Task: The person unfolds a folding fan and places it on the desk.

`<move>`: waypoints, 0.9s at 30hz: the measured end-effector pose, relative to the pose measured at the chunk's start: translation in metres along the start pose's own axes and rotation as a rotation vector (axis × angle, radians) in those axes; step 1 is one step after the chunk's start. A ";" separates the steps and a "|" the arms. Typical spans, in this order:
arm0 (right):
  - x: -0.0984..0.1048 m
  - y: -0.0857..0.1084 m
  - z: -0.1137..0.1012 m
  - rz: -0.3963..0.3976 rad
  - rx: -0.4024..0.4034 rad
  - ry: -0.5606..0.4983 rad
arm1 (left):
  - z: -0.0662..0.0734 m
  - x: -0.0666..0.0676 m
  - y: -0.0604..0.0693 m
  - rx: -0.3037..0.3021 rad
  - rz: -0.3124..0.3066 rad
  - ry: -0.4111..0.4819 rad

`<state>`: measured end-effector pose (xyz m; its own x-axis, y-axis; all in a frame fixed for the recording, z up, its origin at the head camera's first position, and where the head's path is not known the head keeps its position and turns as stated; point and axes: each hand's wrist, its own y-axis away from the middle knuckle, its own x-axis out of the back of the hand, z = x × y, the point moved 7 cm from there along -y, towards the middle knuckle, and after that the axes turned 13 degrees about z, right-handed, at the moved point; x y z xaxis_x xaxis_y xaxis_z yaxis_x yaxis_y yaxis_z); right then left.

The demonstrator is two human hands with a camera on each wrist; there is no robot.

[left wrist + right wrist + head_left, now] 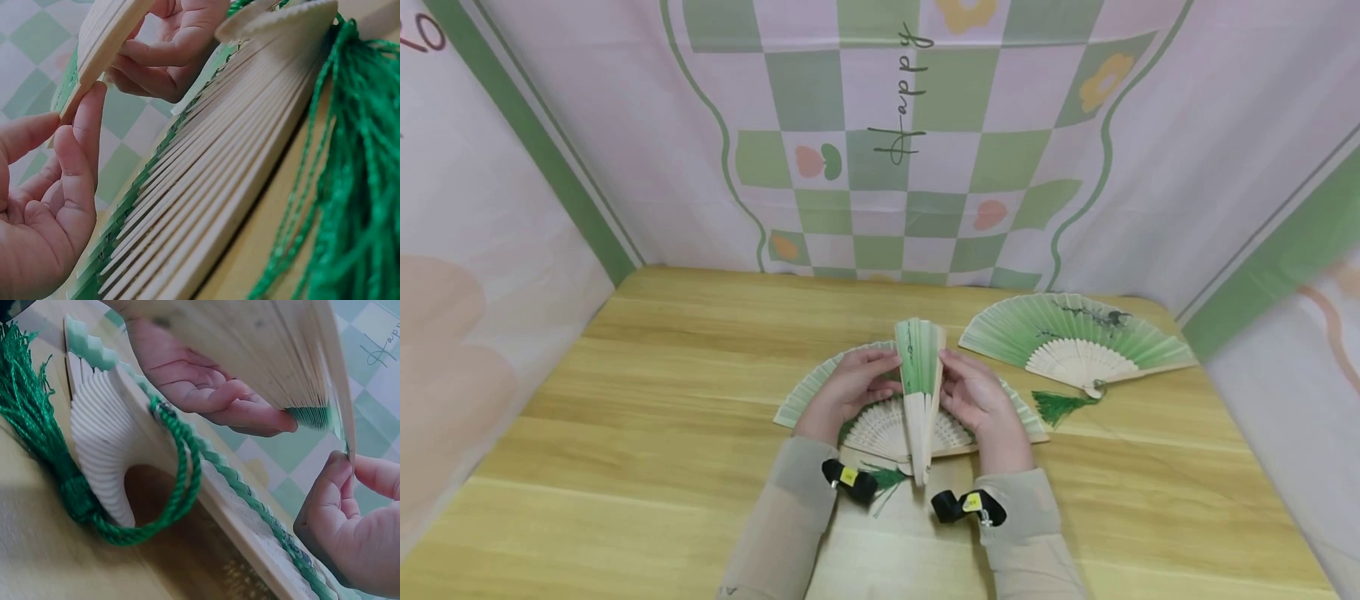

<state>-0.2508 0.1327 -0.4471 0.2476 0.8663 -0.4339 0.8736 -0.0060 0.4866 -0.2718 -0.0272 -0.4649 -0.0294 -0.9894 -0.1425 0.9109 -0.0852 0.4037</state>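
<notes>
A narrowly spread green folding fan [919, 362] with pale wooden ribs is held upright between both hands. My left hand [850, 385] pinches its left edge between thumb and fingers, as the left wrist view shows at the outer rib [84, 87]. On the opposite side my right hand [976, 396] pinches the other outer rib [340, 381]. Behind and beneath it, a second green fan [880, 429] lies spread on the table, partly covered by the hands and the held fan. A green tassel [887, 477] shows near its pivot end.
A third green fan [1078, 333], painted with a dark branch, lies spread at the back right of the wooden table [647, 400]. Its green tassel [1060, 406] trails toward the front. A checkered cloth [880, 208] hangs behind the table, with cloth on both sides.
</notes>
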 end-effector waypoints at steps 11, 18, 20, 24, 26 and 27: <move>0.010 -0.002 -0.002 0.058 -0.007 -0.048 | 0.000 0.005 0.000 -0.009 0.008 0.017; 0.015 -0.002 -0.002 0.075 -0.021 -0.071 | -0.002 0.009 0.000 -0.005 0.023 0.012; 0.017 -0.002 -0.004 0.080 -0.019 -0.078 | -0.002 0.010 0.000 -0.005 0.025 0.009; 0.020 -0.002 -0.008 0.084 -0.016 -0.088 | -0.002 0.012 -0.001 0.005 0.034 0.017; 0.021 -0.001 -0.010 0.076 -0.017 -0.085 | -0.002 0.014 -0.001 0.012 0.046 0.027; 0.021 -0.001 -0.010 0.076 -0.018 -0.086 | -0.002 0.015 -0.001 0.014 0.053 0.029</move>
<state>-0.2510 0.1565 -0.4491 0.3488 0.8176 -0.4580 0.8434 -0.0608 0.5338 -0.2727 -0.0418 -0.4694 0.0311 -0.9887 -0.1467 0.9052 -0.0344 0.4236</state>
